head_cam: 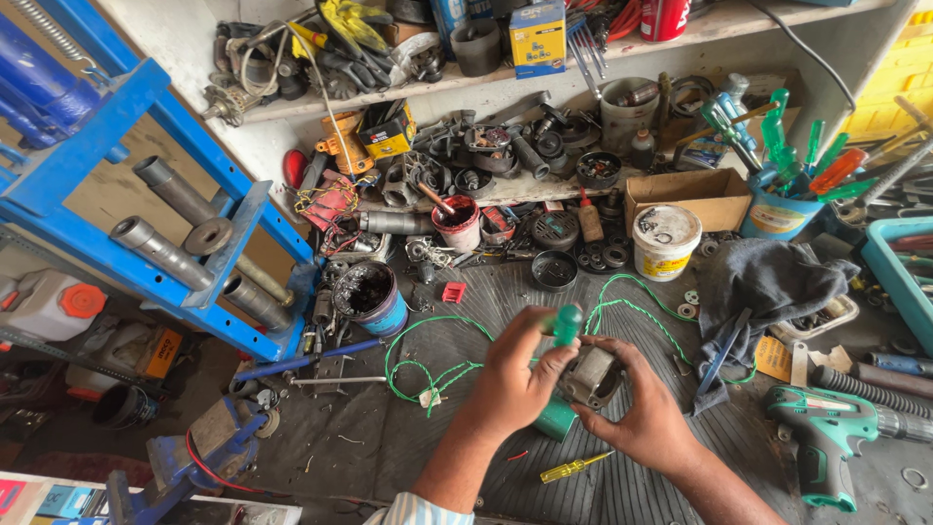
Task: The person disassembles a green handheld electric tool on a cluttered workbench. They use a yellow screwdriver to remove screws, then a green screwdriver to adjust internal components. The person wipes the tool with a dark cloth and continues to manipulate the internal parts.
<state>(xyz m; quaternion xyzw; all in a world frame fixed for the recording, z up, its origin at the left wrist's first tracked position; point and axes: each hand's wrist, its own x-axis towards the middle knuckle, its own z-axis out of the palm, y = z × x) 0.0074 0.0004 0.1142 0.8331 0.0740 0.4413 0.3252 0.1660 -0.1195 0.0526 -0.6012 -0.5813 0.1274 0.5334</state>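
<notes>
My left hand [512,381] grips a screwdriver with a green handle [566,325], its top sticking up above my fingers. My right hand [649,413] cradles a small grey metal motor part [591,376] from the right and below. The screwdriver's shaft is hidden behind my left hand where it meets the part. A green cylindrical piece [556,419] shows just beneath the part. Both hands hover over a black ribbed rubber mat [466,292] on the workbench.
Green twisted wire [428,369] loops left of my hands; a small yellow screwdriver [573,469] lies below them. A green cordless drill [826,428] sits at right, a dark rag [768,282] and white tub [666,240] behind. A blue press frame [146,233] stands left.
</notes>
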